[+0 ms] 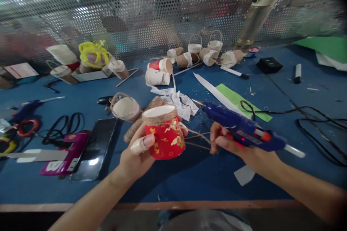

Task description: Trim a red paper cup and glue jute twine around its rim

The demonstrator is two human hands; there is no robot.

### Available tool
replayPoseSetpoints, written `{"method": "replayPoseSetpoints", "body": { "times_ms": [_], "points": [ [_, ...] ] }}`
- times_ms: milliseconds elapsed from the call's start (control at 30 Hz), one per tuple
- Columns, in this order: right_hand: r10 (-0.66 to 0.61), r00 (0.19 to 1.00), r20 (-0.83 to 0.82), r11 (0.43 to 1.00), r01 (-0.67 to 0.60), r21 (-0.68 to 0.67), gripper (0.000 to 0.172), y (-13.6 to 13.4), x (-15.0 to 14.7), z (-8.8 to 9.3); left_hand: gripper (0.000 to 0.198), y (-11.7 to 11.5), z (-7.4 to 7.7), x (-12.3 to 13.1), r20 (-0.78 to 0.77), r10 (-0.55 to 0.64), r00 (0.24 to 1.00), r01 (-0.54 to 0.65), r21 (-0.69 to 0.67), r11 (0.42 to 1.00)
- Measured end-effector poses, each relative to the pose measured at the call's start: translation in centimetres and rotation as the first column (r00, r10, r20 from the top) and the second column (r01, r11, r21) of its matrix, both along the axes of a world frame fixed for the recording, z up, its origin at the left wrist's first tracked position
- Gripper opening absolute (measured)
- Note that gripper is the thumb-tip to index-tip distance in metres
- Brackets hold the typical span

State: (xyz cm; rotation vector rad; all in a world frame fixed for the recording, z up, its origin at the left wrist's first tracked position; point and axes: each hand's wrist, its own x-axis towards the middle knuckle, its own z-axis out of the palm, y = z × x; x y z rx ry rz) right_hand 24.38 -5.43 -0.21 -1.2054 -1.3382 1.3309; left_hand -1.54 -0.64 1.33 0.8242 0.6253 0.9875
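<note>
My left hand (pixel 138 155) is wrapped around a small red paper cup (pixel 165 140) with gold patterns, its white mouth tilted up. Twine (pixel 159 120) circles the cup's rim, and a small bow sits on its front. Between the thumb and fingers of my right hand (pixel 227 144) is a loose twine end (pixel 202 135) that runs to the cup. Just beyond that hand is a blue glue gun (pixel 238 124), nozzle to the left, a white glue stick at its rear; whether the hand touches it I cannot tell. A twine roll (pixel 132 130) lies behind the cup.
White lace (pixel 180 101), paper cups (pixel 158 77) and several twine-covered baskets (pixel 208 56) stand behind. A phone (pixel 94 148) and purple glue gun (pixel 66 153) lie left. Black cable (pixel 298 110) crosses the right side. A bottle (pixel 255 21) stands by the mesh panel (pixel 135 14).
</note>
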Motion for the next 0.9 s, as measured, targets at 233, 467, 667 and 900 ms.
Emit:
{"method": "replayPoseSetpoints", "body": {
  "times_ms": [233,467,667,900],
  "points": [
    [-0.151,0.961,0.232,0.961,0.087,0.264,0.027,-0.7,0.0,0.7,0.075,0.0,-1.0,-0.1,-0.143,-0.010,0.990,0.009,-0.005,1.000],
    [-0.098,0.964,0.248,0.939,0.007,0.343,0.028,-0.7,-0.4,0.8,0.073,0.1,-0.9,0.3,-0.193,0.032,0.981,-0.004,0.141,0.990],
    [-0.019,0.946,0.324,0.942,-0.092,0.324,0.027,-1.0,0.2,0.8,0.065,0.1,-1.0,0.0,-0.278,0.052,0.959,0.006,0.203,0.979],
    [-0.056,0.947,0.316,0.929,-0.066,0.363,0.030,-0.7,0.3,0.8,0.065,0.0,-1.3,-0.1,-0.269,0.107,0.957,-0.041,0.241,0.970]
  ]
}}
